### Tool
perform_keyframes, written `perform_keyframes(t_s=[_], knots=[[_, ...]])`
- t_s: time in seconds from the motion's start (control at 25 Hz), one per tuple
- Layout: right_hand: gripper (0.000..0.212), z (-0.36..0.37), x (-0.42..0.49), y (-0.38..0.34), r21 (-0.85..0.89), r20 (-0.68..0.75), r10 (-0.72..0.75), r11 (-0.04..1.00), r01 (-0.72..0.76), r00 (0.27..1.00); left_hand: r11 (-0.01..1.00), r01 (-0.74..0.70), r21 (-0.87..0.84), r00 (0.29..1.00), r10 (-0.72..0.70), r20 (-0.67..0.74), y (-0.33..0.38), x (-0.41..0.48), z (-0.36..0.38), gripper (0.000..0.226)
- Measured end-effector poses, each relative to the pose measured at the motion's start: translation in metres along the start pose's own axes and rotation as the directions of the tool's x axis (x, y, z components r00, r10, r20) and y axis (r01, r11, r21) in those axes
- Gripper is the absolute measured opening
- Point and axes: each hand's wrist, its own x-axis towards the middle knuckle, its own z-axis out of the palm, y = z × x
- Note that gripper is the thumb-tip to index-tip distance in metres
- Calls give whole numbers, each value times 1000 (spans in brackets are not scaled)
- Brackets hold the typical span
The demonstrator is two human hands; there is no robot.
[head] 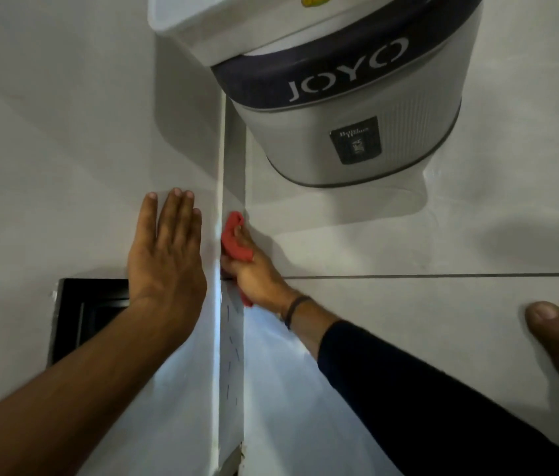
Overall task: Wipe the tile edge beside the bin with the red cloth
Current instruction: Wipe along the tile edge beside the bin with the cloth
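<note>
A: Where does the red cloth (233, 237) sit, and what holds it?

B: The right hand (257, 273) has its grip closed around the bunched cloth and presses it against the tile edge (220, 173), the narrow vertical strip where the raised tile meets the floor. The bin (343, 108) stands farther along that strip, just beside it.

A: And the left hand (164, 249)?

B: Its grip is open, palm flat on the upper tile (65, 132), fingers spread; it holds nothing and seems to serve as a brace.

A: How far along is the wipe?

B: Under way, as far as one can judge. The cloth touches the edge short of the bin, so the stretch up to the bin's base looks left to cover. Whether the nearer part is already clean cannot be told; no dirt or wet streak shows clearly.
</note>
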Motion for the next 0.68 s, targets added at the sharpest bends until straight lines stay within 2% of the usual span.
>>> perform_keyframes(t_s=[0.12, 0.2, 0.24, 0.36, 0.44, 0.52, 0.6, 0.68], knots=[[73, 3, 9, -6, 49, 3, -30, 998, 30, 1000, 1000, 9, -4, 1000, -8, 15, 5, 1, -3, 77], [74, 8, -28, 19, 46, 132, -64, 997, 58, 989, 1000, 2, 2, 1000, -2, -3, 5, 0, -1, 78], [76, 5, -36, 25, 12, 147, -89, 996, 88, 985, 1000, -8, 8, 1000, 8, -12, 4, -1, 1, 78], [76, -12, -2, -2, -172, 75, -48, 983, 60, 996, 1000, -19, 10, 1000, 19, -3, 2, -3, 1, 76], [71, -14, 8, -19, -139, 60, -40, 989, 48, 997, 1000, -17, 7, 1000, 17, 10, 2, -3, -3, 75], [65, -7, -18, 1, -77, 127, -30, 996, 40, 991, 1000, -20, -7, 1000, 20, 9, 3, -4, -4, 75], [73, 0, -51, 22, -70, 154, -10, 997, 21, 988, 1000, -17, -17, 1000, 17, 12, 5, -6, -4, 76], [78, -3, -41, 26, -90, 118, 2, 996, 9, 993, 1000, -11, -7, 1000, 11, 13, 8, -8, -1, 77]])
